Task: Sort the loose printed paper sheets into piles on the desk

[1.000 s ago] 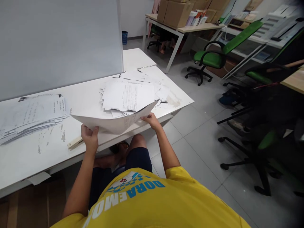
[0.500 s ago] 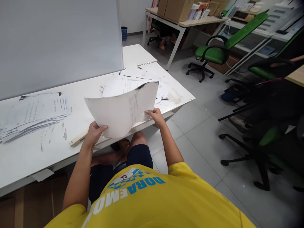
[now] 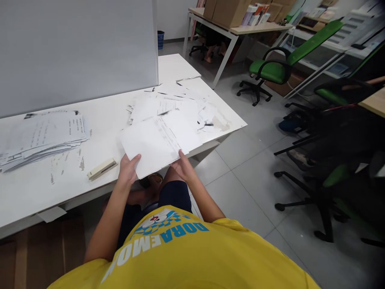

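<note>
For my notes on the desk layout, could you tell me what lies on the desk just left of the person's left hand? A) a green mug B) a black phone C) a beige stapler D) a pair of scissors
C: a beige stapler lies on the desk, left of the left hand gripping the papers.

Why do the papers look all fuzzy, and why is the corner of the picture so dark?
Head view: the sheet held by the left hand and right hand is motion-blurred, print unreadable; the left stack is soft too; the right edge and bottom corner darken; the table looks evenly lit, without glare.
</note>
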{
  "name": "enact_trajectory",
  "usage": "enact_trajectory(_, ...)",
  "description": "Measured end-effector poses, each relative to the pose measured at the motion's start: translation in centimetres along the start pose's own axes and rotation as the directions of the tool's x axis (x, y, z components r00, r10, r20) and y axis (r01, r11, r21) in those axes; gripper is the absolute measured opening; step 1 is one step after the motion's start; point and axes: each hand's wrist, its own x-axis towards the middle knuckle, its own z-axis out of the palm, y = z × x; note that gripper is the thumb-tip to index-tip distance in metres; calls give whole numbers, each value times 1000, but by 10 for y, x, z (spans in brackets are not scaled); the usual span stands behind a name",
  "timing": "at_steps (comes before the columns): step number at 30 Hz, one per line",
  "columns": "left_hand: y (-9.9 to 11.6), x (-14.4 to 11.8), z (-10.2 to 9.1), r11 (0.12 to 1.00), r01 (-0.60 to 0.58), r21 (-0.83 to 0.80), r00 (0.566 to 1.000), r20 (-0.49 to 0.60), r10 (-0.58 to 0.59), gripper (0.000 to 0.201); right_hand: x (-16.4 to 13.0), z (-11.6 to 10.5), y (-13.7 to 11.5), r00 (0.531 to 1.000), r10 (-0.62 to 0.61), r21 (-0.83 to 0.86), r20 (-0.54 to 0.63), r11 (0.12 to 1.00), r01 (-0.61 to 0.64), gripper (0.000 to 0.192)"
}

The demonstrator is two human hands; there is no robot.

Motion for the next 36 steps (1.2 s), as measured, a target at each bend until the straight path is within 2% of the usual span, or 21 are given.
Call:
enact_trajectory(2,-8,-5,2,999,46,-2,999,-26,-46,54,-4,11,22,992,34,48,-119,998,-28,63)
enact_trajectory(3,-10,-8,2,998,64,-1,997,-37,-64,55,-6,14,29,990,49,48,-133,998,-43,63)
enact_trajectory(5,-10,-15,1,996,84,11,996,-34,-84,56,-13,15,38,993,68,0,-93,998,-69,61)
enact_trajectory(8,-1,-31,-7,993,89,77,995,46,-93,57,-25,11,40,996,91,-119,-17,989,-93,51)
enact_trajectory(10,11,-43,-18,981,51,185,995,70,-65,53,-31,9,40,995,103,-163,8,982,-100,47)
enact_trajectory(11,18,-49,-25,964,1,264,999,37,-12,49,-33,9,41,995,94,-166,14,982,-91,48)
enact_trajectory(12,25,-55,-33,930,-67,361,997,-22,80,44,-34,11,42,997,77,-158,16,985,-74,49)
enact_trajectory(13,33,-59,-42,870,-141,472,974,-90,207,40,-35,14,44,998,56,-146,16,988,-53,51)
enact_trajectory(14,40,-61,-51,780,-208,589,926,-137,351,36,-35,18,47,999,39,-136,15,990,-37,53)
enact_trajectory(15,46,-60,-59,667,-255,700,866,-142,479,34,-35,22,51,999,34,-133,19,991,-31,54)
enact_trajectory(16,51,-57,-68,544,-280,791,817,-102,568,34,-34,27,56,999,42,-139,25,990,-38,53)
enact_trajectory(17,55,-52,-76,425,-290,858,794,-33,607,35,-34,32,61,998,59,-156,29,986,-53,51)
enact_trajectory(18,58,-45,-83,318,-293,902,797,46,602,39,-33,37,66,996,79,-180,30,981,-72,49)
enact_trajectory(20,59,-30,-93,166,-297,940,841,175,511,47,-33,44,74,993,115,-239,17,965,-107,44)
enact_trajectory(23,54,-14,-100,51,-318,947,888,278,366,56,-34,48,81,992,122,-318,-18,940,-122,41)
enact_trajectory(27,48,-11,-102,1,-337,941,891,318,325,57,-43,47,78,995,91,-401,-31,911,-96,44)
enact_trajectory(36,55,-7,-115,-73,-480,874,847,484,219,60,-52,47,68,979,181,-478,93,871,-116,50)
